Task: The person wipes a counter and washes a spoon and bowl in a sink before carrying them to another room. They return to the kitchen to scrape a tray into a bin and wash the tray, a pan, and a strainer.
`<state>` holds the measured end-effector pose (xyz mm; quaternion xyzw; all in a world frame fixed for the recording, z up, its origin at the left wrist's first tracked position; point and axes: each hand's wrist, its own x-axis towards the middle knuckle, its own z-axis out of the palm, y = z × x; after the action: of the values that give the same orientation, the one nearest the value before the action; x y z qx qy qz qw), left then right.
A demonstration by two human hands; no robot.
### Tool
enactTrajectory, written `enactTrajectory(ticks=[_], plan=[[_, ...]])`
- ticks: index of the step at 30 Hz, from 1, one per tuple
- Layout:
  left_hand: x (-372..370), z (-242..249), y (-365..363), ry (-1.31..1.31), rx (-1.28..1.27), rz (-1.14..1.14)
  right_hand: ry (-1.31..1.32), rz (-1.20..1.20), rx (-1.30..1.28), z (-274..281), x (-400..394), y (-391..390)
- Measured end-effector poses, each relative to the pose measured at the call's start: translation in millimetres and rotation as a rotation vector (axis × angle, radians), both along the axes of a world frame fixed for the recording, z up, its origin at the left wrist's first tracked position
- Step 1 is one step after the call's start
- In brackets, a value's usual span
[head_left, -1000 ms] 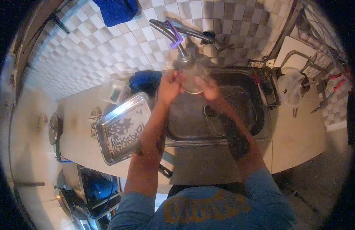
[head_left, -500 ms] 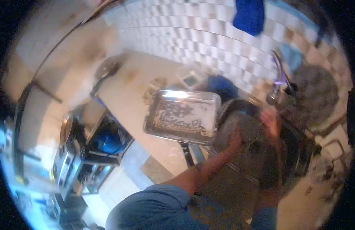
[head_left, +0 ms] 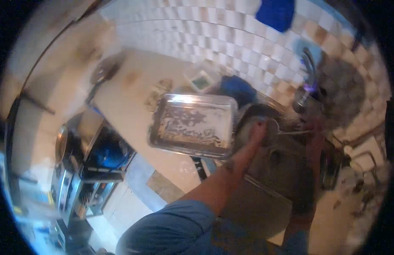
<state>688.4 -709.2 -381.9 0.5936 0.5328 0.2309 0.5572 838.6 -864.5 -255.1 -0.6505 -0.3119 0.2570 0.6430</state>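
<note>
My left hand reaches over the sink, its fingers closed at the edge of a round grey utensil. A thin, light handle seems to run from that utensil towards my right hand. Dim light and blur soften my right hand; its fingers look closed around the handle's end. Just beyond it stands the tap. A wet rectangular metal tray rests on the counter, left of the sink. What kind of utensil this is, I cannot make out.
Behind the tray sit a dark blue item and a whitish container. A blue cloth hangs on the tiled wall. To the left is a stove with a pan. A dark-handled utensil lies on the counter's far end.
The view has shifted slightly, so the tray appears further left. My right hand has moved a little right, and a thin handle now shows between my hands.
</note>
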Motion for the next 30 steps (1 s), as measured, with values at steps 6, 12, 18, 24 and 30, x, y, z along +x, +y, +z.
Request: enactTrajectory(ticks=[6,12,18,24,30], plan=[[52.9,13.1,34.7,-0.305,0.565,-0.402,0.26,0.181,-0.583,-34.0,-33.4,-139.6],[68.5,84.4,-23.6,-0.376,1.39,-0.508,-0.173,0.143,-0.466,-66.6,-66.4,-93.7],[52.8,36.7,14.7,-0.014,1.658,-0.719,-0.068,0.19,-0.294,-84.0,-79.5,-94.6],[6.3,88.6,-47.3,-0.366,0.857,-0.435,-0.246,-0.083,-0.295,-130.6,-61.8,-72.9],[-13.6,69.6,-44.3,-0.872,-0.144,-0.352,0.382,0.57,-0.079,-185.3,11.6,-20.6]])
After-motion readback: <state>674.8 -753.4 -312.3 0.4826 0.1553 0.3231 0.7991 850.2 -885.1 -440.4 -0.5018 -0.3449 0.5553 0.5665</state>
